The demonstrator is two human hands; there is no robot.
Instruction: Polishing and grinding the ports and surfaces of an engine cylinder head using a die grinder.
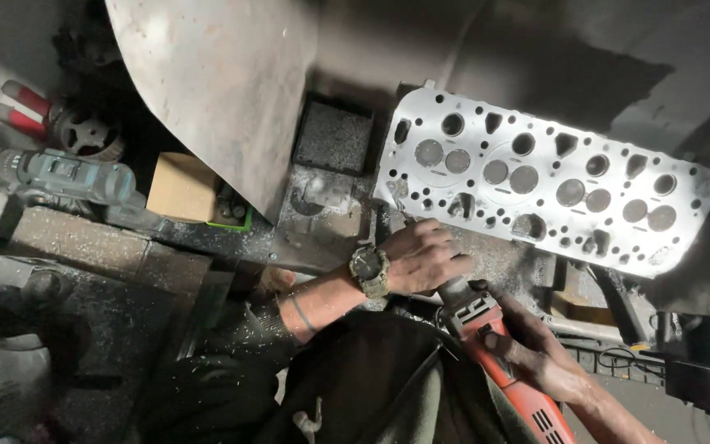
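Observation:
A bright metal cylinder head with several round valve openings and holes lies flat in front of me. I hold a red power grinder just below its near edge. My left hand, wearing a wristwatch, grips the front of the tool near the head's lower left corner. My right hand wraps around the grinder's red body farther back. The tool's working tip is hidden under my left hand.
A large curved metal sheet hangs over the upper left. A teal cordless drill and a small cardboard box lie at the left. Metal dust covers the dark bench. Cables and dark parts sit at the lower right.

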